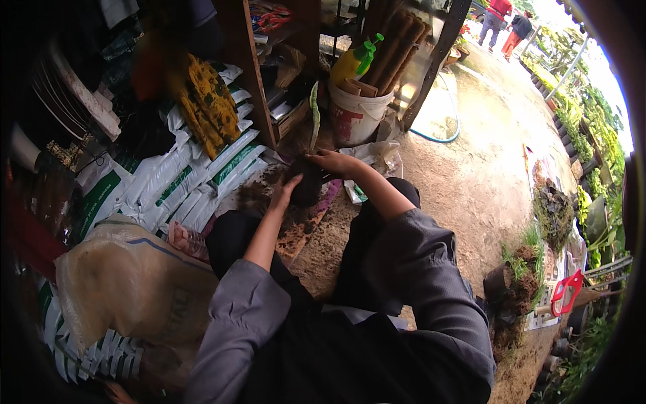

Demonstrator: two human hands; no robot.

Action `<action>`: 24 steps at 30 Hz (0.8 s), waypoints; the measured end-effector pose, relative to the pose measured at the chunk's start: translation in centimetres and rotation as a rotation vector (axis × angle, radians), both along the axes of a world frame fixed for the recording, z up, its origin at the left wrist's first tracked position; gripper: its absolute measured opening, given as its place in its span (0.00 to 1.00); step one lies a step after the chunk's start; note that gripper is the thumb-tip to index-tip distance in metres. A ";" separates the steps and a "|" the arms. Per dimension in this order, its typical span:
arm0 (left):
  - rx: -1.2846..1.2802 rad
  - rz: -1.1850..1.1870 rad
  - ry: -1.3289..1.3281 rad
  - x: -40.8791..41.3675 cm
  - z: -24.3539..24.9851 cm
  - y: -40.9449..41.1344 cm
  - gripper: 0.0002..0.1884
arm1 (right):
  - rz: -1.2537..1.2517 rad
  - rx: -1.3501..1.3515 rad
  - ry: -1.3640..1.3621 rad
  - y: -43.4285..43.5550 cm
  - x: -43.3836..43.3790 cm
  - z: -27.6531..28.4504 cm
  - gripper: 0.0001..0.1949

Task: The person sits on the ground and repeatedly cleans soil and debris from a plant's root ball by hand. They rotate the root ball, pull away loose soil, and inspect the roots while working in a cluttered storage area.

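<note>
Before me is a dark plant pot or grow bag (307,191), held a little above the soil-strewn ground. A single upright leaf (314,116), green with pale edges, rises from its top. My left hand (286,191) grips the near left side, thumb up along the wall. Across the upper right rim lies my right hand (335,164), its fingers at the leaf's base and partly hidden. Loose dark soil (257,194) covers the ground sheet beneath, beside a purple-edged strip (323,202).
Stacked white-and-green plastic bags (176,182) and a large woven sack (136,283) crowd the left. A white bucket (356,113) holds a yellow sprayer (348,63). To the right are a red-handled tool (566,293), uprooted grassy clumps (525,267) and a hose (444,139).
</note>
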State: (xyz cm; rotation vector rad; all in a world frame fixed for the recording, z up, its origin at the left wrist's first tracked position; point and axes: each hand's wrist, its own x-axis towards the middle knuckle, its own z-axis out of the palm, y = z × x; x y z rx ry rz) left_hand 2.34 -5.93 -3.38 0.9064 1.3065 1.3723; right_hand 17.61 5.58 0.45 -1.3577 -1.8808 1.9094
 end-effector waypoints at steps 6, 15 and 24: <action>-0.008 -0.040 -0.032 0.7 -1.6 1.4 0.28 | 0.031 0.252 -0.204 -0.8 0.7 0.8 0.38; 0.160 -0.078 -0.030 3.2 0.7 2.7 0.28 | -0.135 0.383 -0.092 -1.6 3.4 3.0 0.35; 0.238 -0.073 0.110 5.6 1.4 3.9 0.28 | -0.230 0.295 0.009 -0.7 5.4 2.1 0.39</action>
